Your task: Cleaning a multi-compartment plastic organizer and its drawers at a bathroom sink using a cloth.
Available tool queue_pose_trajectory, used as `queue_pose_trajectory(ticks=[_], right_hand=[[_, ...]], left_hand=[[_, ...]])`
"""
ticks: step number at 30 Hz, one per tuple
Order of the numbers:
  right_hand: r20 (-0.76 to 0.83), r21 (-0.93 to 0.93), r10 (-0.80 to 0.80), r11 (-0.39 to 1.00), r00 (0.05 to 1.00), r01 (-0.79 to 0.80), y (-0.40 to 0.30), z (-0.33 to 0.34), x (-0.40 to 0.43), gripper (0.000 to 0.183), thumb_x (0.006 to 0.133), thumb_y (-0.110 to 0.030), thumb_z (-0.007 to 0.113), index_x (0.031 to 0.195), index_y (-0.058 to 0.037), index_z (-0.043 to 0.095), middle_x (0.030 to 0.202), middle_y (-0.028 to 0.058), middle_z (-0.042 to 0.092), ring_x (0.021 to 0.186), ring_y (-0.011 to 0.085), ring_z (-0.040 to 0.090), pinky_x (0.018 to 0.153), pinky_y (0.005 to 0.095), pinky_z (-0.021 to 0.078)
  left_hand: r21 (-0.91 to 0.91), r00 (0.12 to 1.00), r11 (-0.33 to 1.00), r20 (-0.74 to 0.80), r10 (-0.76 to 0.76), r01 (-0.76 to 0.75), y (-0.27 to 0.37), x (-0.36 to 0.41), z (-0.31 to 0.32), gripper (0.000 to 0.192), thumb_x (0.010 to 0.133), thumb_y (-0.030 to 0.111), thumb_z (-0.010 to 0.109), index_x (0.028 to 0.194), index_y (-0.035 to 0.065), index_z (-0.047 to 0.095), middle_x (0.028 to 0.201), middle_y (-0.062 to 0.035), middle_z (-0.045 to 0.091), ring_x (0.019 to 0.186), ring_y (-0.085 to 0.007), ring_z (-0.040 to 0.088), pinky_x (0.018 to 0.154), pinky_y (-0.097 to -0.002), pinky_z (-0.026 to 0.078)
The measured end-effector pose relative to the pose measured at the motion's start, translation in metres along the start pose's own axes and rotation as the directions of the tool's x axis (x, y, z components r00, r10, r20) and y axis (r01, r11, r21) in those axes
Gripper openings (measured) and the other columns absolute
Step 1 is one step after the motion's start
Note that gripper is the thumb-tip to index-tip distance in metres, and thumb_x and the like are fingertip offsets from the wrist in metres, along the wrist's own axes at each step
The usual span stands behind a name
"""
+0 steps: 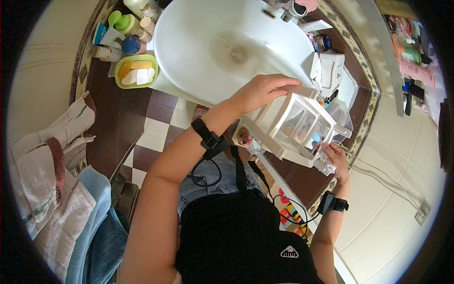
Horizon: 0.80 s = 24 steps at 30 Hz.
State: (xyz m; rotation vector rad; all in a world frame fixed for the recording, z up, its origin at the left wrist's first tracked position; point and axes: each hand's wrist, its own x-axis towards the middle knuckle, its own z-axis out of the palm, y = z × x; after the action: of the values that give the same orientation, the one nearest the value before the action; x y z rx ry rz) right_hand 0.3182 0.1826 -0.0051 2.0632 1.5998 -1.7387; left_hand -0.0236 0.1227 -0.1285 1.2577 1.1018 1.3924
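Note:
A white plastic storage case (pixel 301 124) with clear panels stands tilted at the right side of the washbasin. My left hand (pixel 267 88) rests on its far upper edge, fingers extended over the frame. At the case's near right corner, my right hand (pixel 335 159) grips the edge, with a crumpled white piece (pixel 324 167) beside the fingers. Items inside show only dimly through the panels. A white plastic part (pixel 330 71) lies behind the case, next to the basin. The basin (pixel 198 46) holds some cloudy water around its drain.
A green soap dish (pixel 153 76) with soaps sits left of the basin, near bottles and a blue-lidded jar (pixel 131 46). The chrome faucet (pixel 295 11) is at the far side. White cables (pixel 383 174) run to a wall socket. Towels (pixel 39 170) hang at left.

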Motion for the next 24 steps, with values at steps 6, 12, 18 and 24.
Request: queue_pose_trajectory(ticks=[6,12,18,24], right_hand=[[-0.02,-0.166,0.014,0.986,1.0,-0.017,0.006,-0.009,0.004,0.021,0.091,-0.018,0.065,0.101,0.0001,0.069,0.084,0.0009,0.068,0.069,0.0059,0.057,0.063,0.0227,0.0455],[-0.041,-0.153,-0.041,0.988,0.998,0.035,0.02,-0.009,0.008,0.025,0.089,-0.019,0.068,0.105,0.0005,0.069,0.087,0.0002,0.067,0.073,0.0068,0.057,0.067,0.0225,0.0456],[-0.046,-0.133,-0.082,0.988,0.996,0.075,0.025,-0.008,0.009,0.025,0.091,-0.02,0.067,0.103,0.0013,0.069,0.087,0.0028,0.07,0.076,0.0071,0.061,0.07,0.0232,0.0488],[-0.106,-0.07,-0.081,0.995,0.991,0.074,0.027,0.004,0.009,0.026,0.089,-0.021,0.069,0.102,0.0012,0.07,0.087,0.0016,0.07,0.074,0.0054,0.059,0.068,0.0214,0.0471]], left_hand=[[0.056,0.999,0.998,-0.026,-0.038,0.039,0.004,-0.002,0.004,0.039,0.088,0.008,0.06,0.127,0.012,0.059,0.12,-0.0108,0.065,0.104,-0.0243,0.065,0.09,-0.0328,0.051],[0.034,0.998,0.999,-0.048,-0.033,0.035,0.006,-0.003,0.004,0.04,0.089,0.008,0.059,0.128,0.0131,0.058,0.12,-0.0116,0.064,0.104,-0.0253,0.065,0.091,-0.0328,0.051],[0.165,0.992,0.981,0.046,-0.115,0.106,0.046,-0.01,0.008,0.054,0.089,0.012,0.058,0.14,0.0046,0.042,0.136,-0.0231,0.049,0.127,-0.032,0.048,0.107,-0.038,0.035],[0.344,0.992,0.931,-0.007,-0.127,0.122,0.044,-0.011,0.031,0.059,0.094,0.018,0.054,0.146,0.0038,0.03,0.142,-0.0232,0.04,0.132,-0.0358,0.04,0.11,-0.0403,0.031]])
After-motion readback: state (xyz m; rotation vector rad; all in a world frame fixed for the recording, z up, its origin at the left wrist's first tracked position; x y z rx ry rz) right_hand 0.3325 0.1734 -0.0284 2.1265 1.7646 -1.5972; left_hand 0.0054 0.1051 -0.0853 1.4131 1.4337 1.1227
